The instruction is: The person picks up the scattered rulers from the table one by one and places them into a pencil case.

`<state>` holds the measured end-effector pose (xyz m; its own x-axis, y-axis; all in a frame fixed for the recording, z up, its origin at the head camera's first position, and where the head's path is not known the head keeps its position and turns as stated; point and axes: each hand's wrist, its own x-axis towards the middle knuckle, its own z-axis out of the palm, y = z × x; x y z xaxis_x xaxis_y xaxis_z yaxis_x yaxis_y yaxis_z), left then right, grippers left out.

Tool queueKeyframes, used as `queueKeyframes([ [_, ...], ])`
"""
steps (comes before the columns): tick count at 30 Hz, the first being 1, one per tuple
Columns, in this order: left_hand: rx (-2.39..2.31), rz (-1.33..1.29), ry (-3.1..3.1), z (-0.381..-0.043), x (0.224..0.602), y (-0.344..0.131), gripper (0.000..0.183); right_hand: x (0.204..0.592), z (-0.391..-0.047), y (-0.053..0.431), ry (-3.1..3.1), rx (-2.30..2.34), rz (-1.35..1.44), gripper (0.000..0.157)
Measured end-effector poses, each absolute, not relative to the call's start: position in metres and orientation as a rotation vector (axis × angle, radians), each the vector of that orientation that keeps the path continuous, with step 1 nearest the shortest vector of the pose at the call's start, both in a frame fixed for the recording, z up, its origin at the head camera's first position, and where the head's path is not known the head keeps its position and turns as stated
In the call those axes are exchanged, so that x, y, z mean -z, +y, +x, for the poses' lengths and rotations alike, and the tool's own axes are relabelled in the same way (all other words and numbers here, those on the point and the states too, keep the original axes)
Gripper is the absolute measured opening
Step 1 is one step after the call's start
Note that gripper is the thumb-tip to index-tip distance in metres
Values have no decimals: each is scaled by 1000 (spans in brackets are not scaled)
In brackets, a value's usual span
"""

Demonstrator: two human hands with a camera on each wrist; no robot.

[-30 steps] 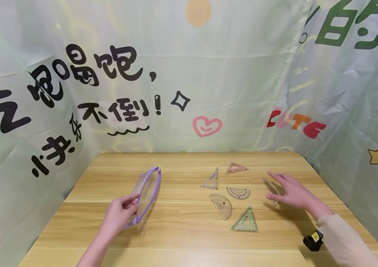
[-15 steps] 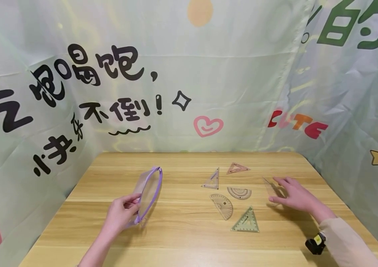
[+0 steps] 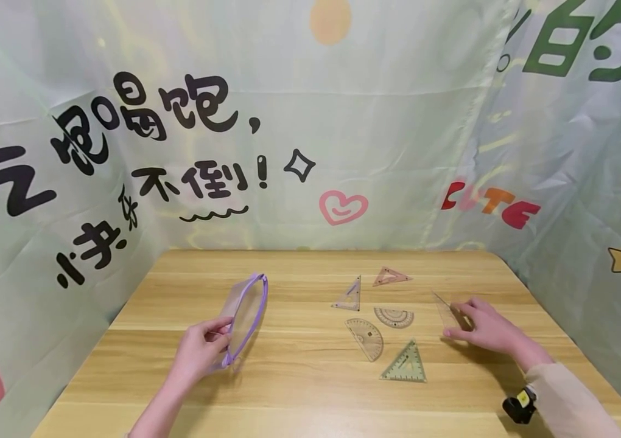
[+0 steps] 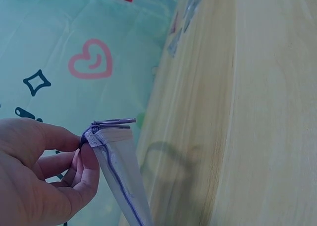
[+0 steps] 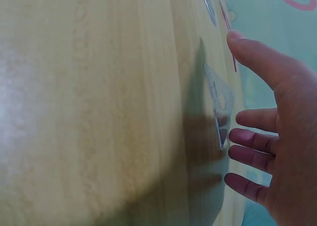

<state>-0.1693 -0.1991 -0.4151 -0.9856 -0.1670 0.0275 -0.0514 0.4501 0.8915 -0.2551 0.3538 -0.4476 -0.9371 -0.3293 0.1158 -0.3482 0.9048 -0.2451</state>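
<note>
At the right of the surface (image 3: 299, 395), the right hand (image 3: 486, 327), relaxed and gripping nothing, has dipped closer to the clear triangle (image 5: 214, 88), now within reach but unheld, while the left hand (image 3: 199, 348) pinches the pouch (image 4: 126, 171).

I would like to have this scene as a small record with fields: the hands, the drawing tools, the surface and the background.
Left hand: pinches edge of purple-trimmed pouch
Right hand: beside clear set square; contact unclear
Other tools: purple set square, pink set square, green set square, nearer protractor, farther protractor
Surface: wooden table
Background: pale cloth with printed writing and pink hearts
</note>
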Motion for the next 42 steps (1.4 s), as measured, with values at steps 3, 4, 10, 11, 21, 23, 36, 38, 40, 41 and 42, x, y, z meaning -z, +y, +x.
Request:
queueKeyframes([
  [3, 1587, 193, -2578, -169, 415, -199, 35, 448, -254, 353, -3001, -417, 527, 80],
  [4, 1589, 191, -2579, -169, 416, -199, 35, 449, -254, 353, -3000, -418, 528, 79],
  [10, 1588, 185, -2576, -169, 416, -198, 35, 451, -255, 356, -2988, -391, 549, 76],
  [11, 1584, 181, -2575, -169, 416, -198, 35, 451, -255, 356, -2988, -388, 551, 76],
  [21, 1569, 185, -2576, -171, 418, -195, 34, 451, -254, 357, -3016, -446, 494, 72],
  [23, 1572, 184, -2575, -172, 419, -194, 34, 452, -254, 356, -3013, -444, 489, 72],
  [36, 1582, 182, -2564, -171, 418, -198, 35, 452, -255, 353, -3025, -464, 448, 75],
  [38, 1588, 190, -2565, -171, 418, -198, 35, 452, -256, 353, -3032, -476, 441, 74],
  [40, 1591, 189, -2568, -172, 418, -198, 35, 452, -256, 352, -3041, -486, 434, 75],
  [41, 1591, 187, -2569, -171, 418, -198, 35, 451, -256, 352, -3045, -490, 431, 74],
  [42, 1592, 185, -2569, -171, 418, -198, 35, 451, -257, 352, -3049, -493, 429, 74],
])
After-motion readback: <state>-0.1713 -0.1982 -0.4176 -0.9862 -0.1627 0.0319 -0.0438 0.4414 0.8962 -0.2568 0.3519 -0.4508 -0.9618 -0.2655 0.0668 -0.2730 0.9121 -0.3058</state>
